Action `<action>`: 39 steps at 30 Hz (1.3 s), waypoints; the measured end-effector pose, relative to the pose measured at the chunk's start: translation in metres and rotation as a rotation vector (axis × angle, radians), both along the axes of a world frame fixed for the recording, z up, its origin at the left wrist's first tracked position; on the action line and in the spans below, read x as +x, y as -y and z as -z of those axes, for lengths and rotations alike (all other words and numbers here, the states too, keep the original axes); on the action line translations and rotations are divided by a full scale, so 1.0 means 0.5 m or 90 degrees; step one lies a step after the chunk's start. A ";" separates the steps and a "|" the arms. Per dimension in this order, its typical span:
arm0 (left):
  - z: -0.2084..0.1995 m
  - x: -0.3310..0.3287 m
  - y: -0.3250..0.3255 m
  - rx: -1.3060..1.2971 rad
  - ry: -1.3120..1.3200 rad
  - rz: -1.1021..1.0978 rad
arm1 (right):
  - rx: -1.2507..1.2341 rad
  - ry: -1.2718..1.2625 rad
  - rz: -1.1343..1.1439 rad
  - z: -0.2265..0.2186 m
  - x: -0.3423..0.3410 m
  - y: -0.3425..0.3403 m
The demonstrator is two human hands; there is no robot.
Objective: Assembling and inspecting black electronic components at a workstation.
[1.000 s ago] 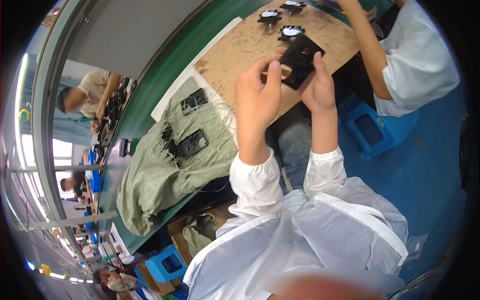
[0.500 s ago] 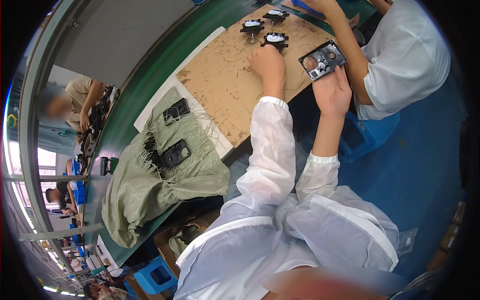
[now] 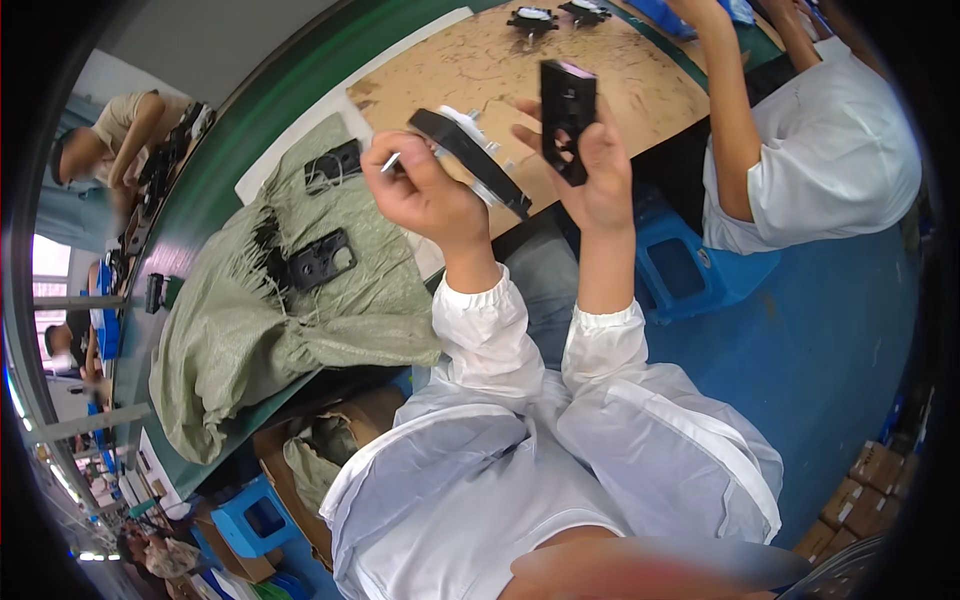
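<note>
My left hand is closed on a flat black part with a white middle, held tilted over the board's near edge. A short silvery piece sticks out between its fingers; whether it belongs to the part I cannot tell. In my right hand a black plastic housing with round holes stands nearly upright, gripped between thumb and fingers. The two pieces are apart. Two similar black parts with white tops, one beside the other, lie at the board's far edge.
Brown board covers part of the green bench. On the left, a green woven sack carries two black housings, one behind the other. A co-worker's white sleeve and a blue stool are on the right.
My left hand has lifted the nearest black-and-white part off the board and drawn it back to the left. My right hand has moved left and turned the housing upright.
</note>
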State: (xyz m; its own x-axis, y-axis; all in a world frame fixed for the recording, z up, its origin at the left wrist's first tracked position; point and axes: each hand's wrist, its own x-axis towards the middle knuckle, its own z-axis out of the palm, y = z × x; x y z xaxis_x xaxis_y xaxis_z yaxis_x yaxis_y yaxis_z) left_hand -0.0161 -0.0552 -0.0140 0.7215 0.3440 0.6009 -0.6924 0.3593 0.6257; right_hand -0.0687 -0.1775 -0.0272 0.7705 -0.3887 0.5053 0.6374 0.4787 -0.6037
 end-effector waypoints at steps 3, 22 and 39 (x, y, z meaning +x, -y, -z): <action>-0.057 -0.029 -0.010 -0.126 -0.136 0.097 | -0.008 -0.020 -0.071 -0.021 0.015 -0.068; -0.010 0.015 -0.074 -0.053 -0.158 0.077 | -0.042 -0.134 -0.111 -0.035 0.022 -0.147; 0.007 0.029 -0.074 -0.008 -0.147 0.044 | -0.027 -0.200 -0.113 -0.036 0.026 -0.144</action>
State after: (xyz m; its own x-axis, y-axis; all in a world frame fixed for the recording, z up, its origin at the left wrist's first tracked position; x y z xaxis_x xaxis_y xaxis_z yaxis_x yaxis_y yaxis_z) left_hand -0.0014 -0.0184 -0.0176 0.8616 0.2955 0.4126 -0.5045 0.4102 0.7597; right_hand -0.0555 -0.1054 -0.0094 0.9445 -0.2187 0.2450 0.3261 0.5363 -0.7785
